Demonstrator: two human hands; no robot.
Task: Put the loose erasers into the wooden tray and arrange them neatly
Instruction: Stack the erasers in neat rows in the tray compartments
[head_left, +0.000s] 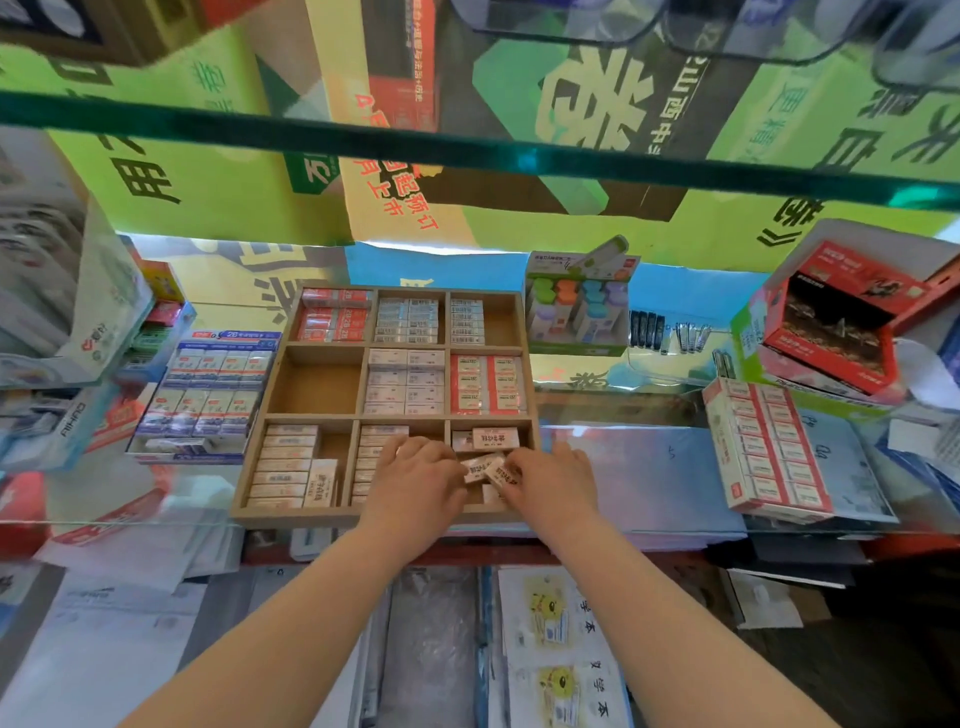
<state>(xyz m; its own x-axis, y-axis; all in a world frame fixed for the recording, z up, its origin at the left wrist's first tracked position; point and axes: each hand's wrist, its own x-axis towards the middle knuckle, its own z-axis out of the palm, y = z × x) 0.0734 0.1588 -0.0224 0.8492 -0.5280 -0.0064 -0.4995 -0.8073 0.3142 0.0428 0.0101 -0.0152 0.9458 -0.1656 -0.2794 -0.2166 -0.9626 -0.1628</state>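
Note:
A wooden tray (529, 332) with nine compartments lies on the glass counter, most of them packed with rows of boxed erasers. The middle-left compartment (317, 387) holds nothing. Over the near-right compartment, my left hand (418, 475) grips a white eraser (479, 469) with red print. Beside it, my right hand (553, 480) holds another eraser (506, 475) touching the first. One more eraser (494, 438) lies flat at the back of that compartment. My hands hide the front of the near-middle and near-right compartments.
An open carton of erasers (766, 447) lies to the right of the tray, and a blue carton of erasers (205, 395) to the left. A display box of coloured items (576, 306) stands behind. A glass shelf edge (467, 150) runs overhead.

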